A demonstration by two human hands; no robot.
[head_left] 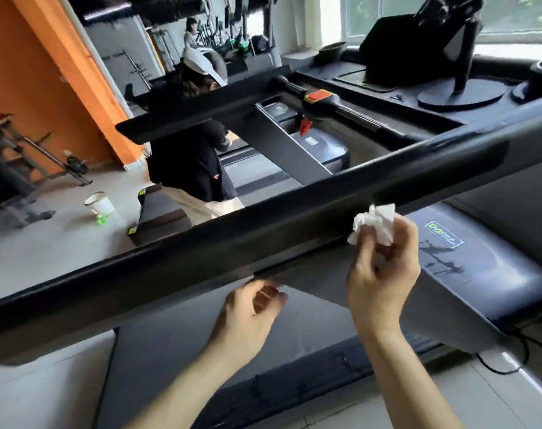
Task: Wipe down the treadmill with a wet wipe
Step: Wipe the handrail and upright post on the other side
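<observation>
The treadmill's long black side handrail (pixel 201 243) runs diagonally across the view from lower left to upper right. My right hand (pixel 382 274) pinches a crumpled white wet wipe (pixel 375 222) and holds it against the rail's lower edge. Just under the rail, further left, my left hand (pixel 248 317) hangs with loosely curled fingers and holds nothing. Behind the rail lie the treadmill's motor cover with a green logo (pixel 467 258) and the console with a red stop button (pixel 320 96).
A second person in a black top (pixel 189 156) stands beyond the rail by another treadmill. A white bucket (pixel 99 204) and a green item sit on the grey floor at left. An orange wall (pixel 47 72) and gym racks fill the far left. A black cable (pixel 517 351) trails at right.
</observation>
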